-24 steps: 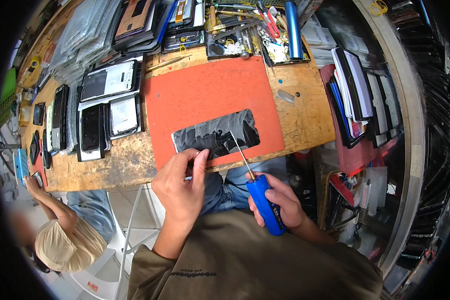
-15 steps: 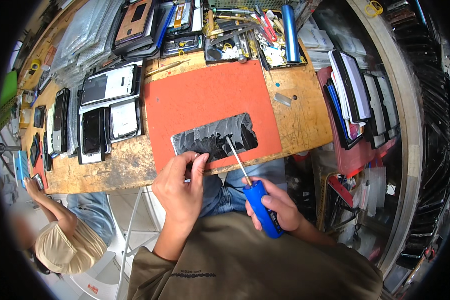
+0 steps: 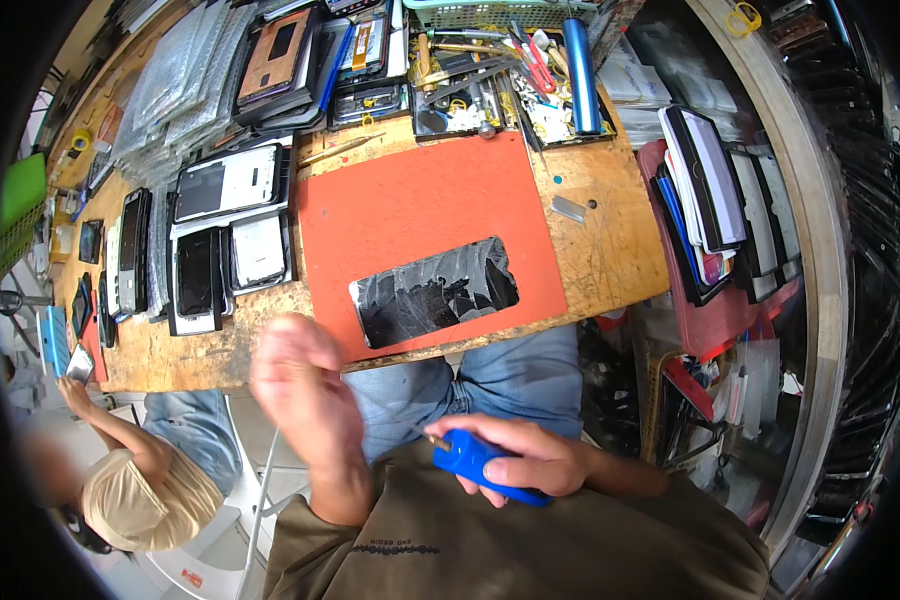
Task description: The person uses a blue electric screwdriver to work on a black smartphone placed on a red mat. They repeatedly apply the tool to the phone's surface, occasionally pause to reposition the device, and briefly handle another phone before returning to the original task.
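A dark phone screen panel (image 3: 430, 295) lies flat on the orange mat (image 3: 420, 195), close to the mat's front edge. Grey, streaky residue covers much of its face, with bare black patches along the lower part. Below the bench edge, over my lap, my right hand (image 3: 535, 455) is wrapped round a blue-bodied handheld tool (image 3: 460, 456). The tool has a brass-coloured collar, and its thin metal shaft points left, away from the panel. My left hand (image 3: 310, 395) is raised left of the panel at the bench's front edge, its fingers smeared by motion.
Stacked phones and screens (image 3: 225, 185) stand left of the mat, with bubble-wrap sleeves (image 3: 185, 80) behind. A tray of tools (image 3: 465, 95) and a blue cylinder (image 3: 581, 75) are at the back. Folders (image 3: 705, 185) stand at right. Another person (image 3: 145, 480) sits at lower left.
My right hand has drawn the tool down and left, lifting its shaft off the panel. My left hand has moved left, away from the panel's near edge.
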The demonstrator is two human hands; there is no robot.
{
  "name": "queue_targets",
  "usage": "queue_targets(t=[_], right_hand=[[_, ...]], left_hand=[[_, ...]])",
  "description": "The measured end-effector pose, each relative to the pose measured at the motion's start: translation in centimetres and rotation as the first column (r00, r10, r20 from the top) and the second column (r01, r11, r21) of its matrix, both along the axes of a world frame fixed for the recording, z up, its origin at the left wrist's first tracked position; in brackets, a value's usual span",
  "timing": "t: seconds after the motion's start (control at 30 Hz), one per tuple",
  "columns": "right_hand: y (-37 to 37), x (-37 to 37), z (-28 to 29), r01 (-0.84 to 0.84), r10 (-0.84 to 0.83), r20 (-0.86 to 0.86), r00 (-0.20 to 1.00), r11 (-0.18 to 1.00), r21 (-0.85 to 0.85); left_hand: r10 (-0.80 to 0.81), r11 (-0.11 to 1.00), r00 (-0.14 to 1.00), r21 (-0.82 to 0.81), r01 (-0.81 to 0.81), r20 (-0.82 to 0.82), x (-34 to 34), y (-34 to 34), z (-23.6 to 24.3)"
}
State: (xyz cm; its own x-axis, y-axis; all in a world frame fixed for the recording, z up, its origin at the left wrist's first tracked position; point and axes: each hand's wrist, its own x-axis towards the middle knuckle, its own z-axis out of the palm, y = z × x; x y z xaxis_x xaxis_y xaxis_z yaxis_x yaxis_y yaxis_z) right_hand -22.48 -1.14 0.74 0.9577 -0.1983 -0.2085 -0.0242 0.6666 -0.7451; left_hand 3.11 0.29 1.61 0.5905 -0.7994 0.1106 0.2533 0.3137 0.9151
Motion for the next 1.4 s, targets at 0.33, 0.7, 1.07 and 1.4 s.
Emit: queue_targets(t=[0.33,0.7,1.07,1.4], right_hand=[[1.3,0.3,-3.4,0.443,-0.4,-0.207,0.893,0.863,0.245],[0.7,-0.1,-2.7,0.527,-0.493,-0.202,0.846,0.829,0.187],[0.9,-0.5,-2.6,0.572,-0.536,-0.223,0.814,0.806,0.152],[1.8,0.1,-1.9,0.491,-0.475,-0.208,0.855,0.87,0.032]], left_hand=[[-0.298,0.907,0.638,0.419,-0.043,0.71,-2.0,-0.7,-0.2],[-0.303,0.898,0.496,0.418,-0.138,0.814,-2.9,-0.8,-0.1],[-0.281,0.905,0.47,0.394,-0.16,0.836,-3.0,-0.7,-0.4],[-0.252,0.919,0.55,0.375,-0.122,0.796,-3.3,-0.8,-0.8]])
